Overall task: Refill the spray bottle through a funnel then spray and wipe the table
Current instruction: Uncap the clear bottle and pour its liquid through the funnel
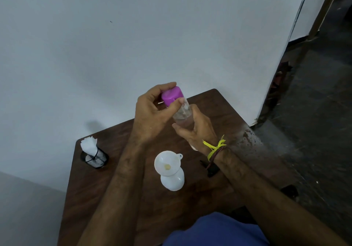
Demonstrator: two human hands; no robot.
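Brown desk (106,184) against a white wall: above it, the right hand (196,129) wraps its fingers round a clear bottle (182,116), tilted left, while the left hand (150,112) pinches its purple cap (171,95). Below, a funnel (166,163) sits in the white spray bottle (174,181).
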